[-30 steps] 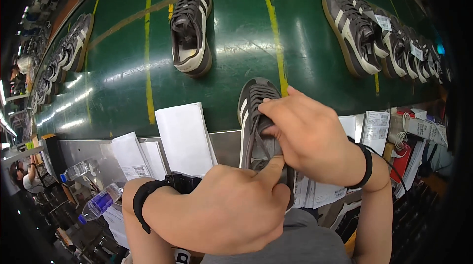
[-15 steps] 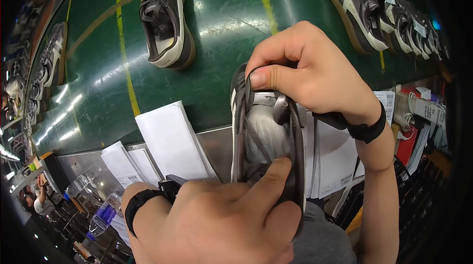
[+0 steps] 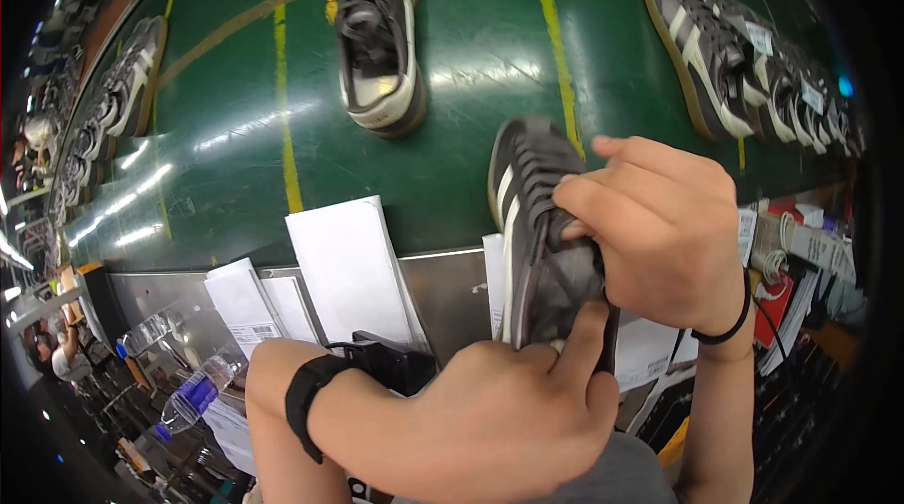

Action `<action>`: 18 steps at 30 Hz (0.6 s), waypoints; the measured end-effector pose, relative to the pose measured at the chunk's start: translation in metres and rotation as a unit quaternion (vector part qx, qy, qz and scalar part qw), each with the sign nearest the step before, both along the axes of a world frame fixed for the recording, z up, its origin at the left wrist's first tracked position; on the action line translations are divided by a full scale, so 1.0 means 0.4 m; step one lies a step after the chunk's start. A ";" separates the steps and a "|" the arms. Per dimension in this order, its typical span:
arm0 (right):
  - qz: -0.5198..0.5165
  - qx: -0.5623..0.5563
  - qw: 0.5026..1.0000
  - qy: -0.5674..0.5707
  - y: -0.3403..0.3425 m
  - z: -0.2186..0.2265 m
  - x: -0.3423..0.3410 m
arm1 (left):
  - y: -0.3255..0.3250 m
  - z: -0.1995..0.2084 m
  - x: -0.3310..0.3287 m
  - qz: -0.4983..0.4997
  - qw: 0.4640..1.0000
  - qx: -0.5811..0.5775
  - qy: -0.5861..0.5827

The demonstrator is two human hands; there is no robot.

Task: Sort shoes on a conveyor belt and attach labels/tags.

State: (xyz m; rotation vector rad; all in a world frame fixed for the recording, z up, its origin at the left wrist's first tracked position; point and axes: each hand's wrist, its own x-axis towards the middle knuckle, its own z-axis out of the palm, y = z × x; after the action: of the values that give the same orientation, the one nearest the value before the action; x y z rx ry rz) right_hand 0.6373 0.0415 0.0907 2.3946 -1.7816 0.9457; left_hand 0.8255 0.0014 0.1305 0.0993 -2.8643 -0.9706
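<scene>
A dark grey sneaker (image 3: 534,179) with white side stripes is tilted in front of me, its toe pointing away over the green belt. My left hand (image 3: 513,405) grips it around the heel, the index finger reaching into the shoe opening. My right hand (image 3: 664,231) is closed at the top of the lacing, thumb and fingers pinching around the tongue. The palm hides part of the shoe's right side. A matching sneaker (image 3: 384,80) lies farther off on the belt, toe away from me, untouched.
Rows of similar sneakers line the belt's right (image 3: 702,52) and left (image 3: 132,80). Folded white papers (image 3: 344,264) lean at the metal edge (image 3: 452,283). Plastic bottles (image 3: 196,393) stand lower left. Cables and a red item (image 3: 774,302) are on the right.
The tongue, pulled up by my right hand before with a whitish inside showing, now lies back under the laces. My right hand has moved down along the shoe; the view has shifted.
</scene>
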 end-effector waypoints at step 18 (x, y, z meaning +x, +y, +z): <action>-0.062 -0.018 0.997 -0.042 -0.314 -0.147 -0.004 | -0.410 -0.326 0.025 0.239 0.941 -0.236 0.035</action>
State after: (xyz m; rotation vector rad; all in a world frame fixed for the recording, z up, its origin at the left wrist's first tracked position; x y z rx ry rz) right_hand 0.6357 -0.0843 0.0319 2.2246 -1.8985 1.0681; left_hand 0.8355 -0.1624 0.0002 0.6587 -2.7118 -0.1856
